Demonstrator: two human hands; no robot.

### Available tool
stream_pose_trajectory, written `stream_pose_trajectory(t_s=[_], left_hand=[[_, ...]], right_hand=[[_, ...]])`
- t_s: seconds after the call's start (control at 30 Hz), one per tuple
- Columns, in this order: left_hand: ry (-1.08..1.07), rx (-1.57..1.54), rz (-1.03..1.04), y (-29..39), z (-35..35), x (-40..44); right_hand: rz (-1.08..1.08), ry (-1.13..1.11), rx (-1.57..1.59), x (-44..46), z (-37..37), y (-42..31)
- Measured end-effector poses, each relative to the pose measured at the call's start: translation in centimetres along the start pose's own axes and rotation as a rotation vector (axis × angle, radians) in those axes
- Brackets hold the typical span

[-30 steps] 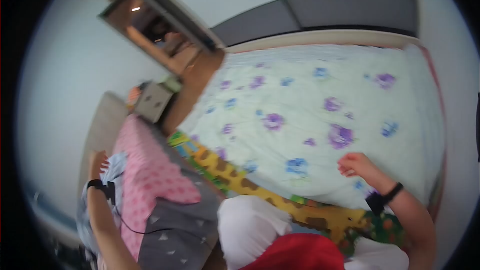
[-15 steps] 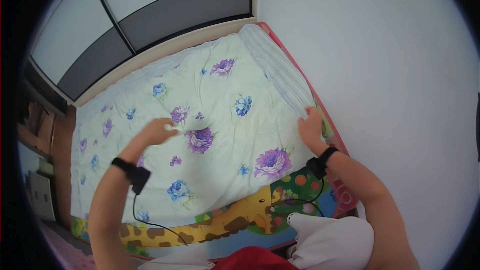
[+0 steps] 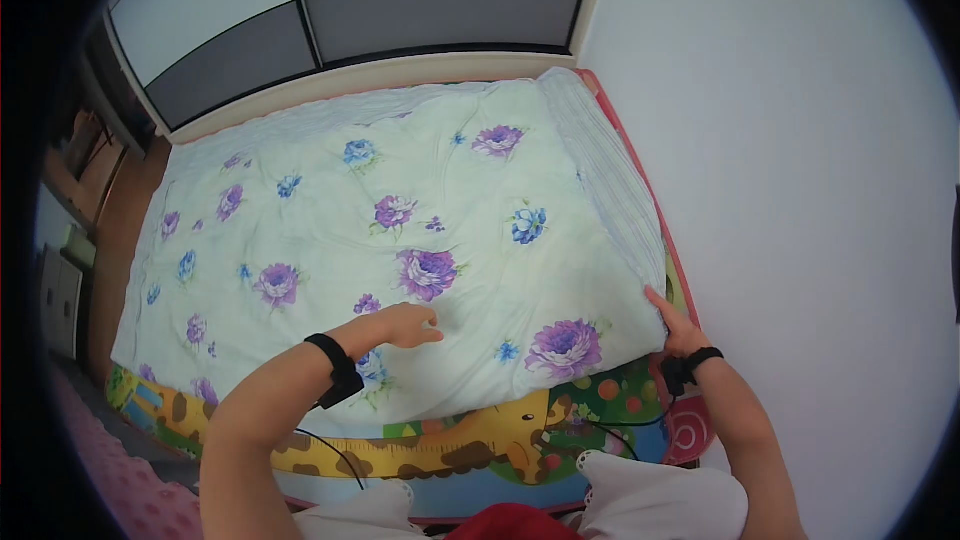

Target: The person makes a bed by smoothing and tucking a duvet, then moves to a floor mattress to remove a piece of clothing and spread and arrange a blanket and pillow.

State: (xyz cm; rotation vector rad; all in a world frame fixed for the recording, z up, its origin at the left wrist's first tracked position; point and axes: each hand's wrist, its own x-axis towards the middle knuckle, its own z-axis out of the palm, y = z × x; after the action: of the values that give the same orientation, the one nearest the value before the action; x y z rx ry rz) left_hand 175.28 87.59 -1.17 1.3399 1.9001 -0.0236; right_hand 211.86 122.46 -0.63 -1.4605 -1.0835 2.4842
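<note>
A white duvet (image 3: 330,240) with purple and blue flowers lies spread over a low mattress. It has small wrinkles, and its right side shows a striped band (image 3: 610,170). My left hand (image 3: 408,325) is above the lower middle of the duvet, fingers loosely bent and apart, holding nothing. At the duvet's lower right edge, my right hand (image 3: 682,332) touches the cloth with a digit stretched along it; its other fingers are partly hidden. Both wrists wear black bands with cables.
A colourful play mat (image 3: 440,450) with a giraffe shows along the near edge. A white wall (image 3: 800,190) stands close on the right. Sliding wardrobe doors (image 3: 440,10) stand behind the bed. A small cabinet (image 3: 62,300) is at the left, and pink dotted fabric (image 3: 120,450) lies lower left.
The view has shifted, so the bed appears farther right and lower. My left hand has moved right and nearer to me; my right hand has moved down along the duvet's right edge.
</note>
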Motion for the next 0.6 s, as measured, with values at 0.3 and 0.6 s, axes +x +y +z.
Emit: stream_pose_trajectory(t_s=[0.3,0.6], left_hand=[[0.038,-0.808,-0.247,-0.9,-5.1,-3.0],[0.642,-1.521,-0.113,-9.7,-13.6,-6.0]], right_hand=[[-0.791,-0.094,-0.733,-2.5,17.2,-3.4],[-1.233,-1.076,-2.033,-7.4,29.2,13.7]])
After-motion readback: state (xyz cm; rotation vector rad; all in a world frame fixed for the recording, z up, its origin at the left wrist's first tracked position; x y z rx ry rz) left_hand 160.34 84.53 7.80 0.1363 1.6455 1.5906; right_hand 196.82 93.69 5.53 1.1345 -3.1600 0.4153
